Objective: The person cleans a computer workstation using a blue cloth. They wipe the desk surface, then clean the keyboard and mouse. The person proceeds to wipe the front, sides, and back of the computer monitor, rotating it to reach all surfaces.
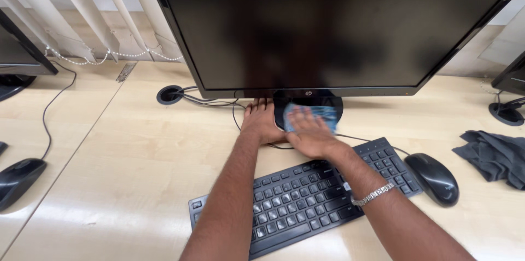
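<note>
so the right hand [309, 132] is pressed flat, fingers spread out and pointing away from the body, on top of a light blue cloth [322, 114]. It isn't pinching the cloth, just pinning it under the palm and fingers against the round black monitor base [334, 109]. The left hand [261, 121] is right beside it, touching the desk at the left edge of the base, fingers mostly straight and not holding anything as far as I can see, looks like it's just bracing

If you ask me the way to do this well is to keep the palm flat so the cloth doesn't bunch up, follow the curve of the base, and let the other hand keep the stand from swivelling. Go easy near the cables [210, 100] running off to the grommet hole [170, 94]

The cloth sits on the front part of the base, right under the bottom edge of the monitor [328, 25]. Its long axis seems to run left to right, roughly parallel to the screen edge, though a lot of it is hidden under the hand so hard to be sure

Further out: black keyboard [306, 195] under the forearms, angled a bit, black mouse [432, 178] to its right, and a crumpled dark grey cloth [492, 156] well off to the right on the pale wood desk [136, 173]
</note>
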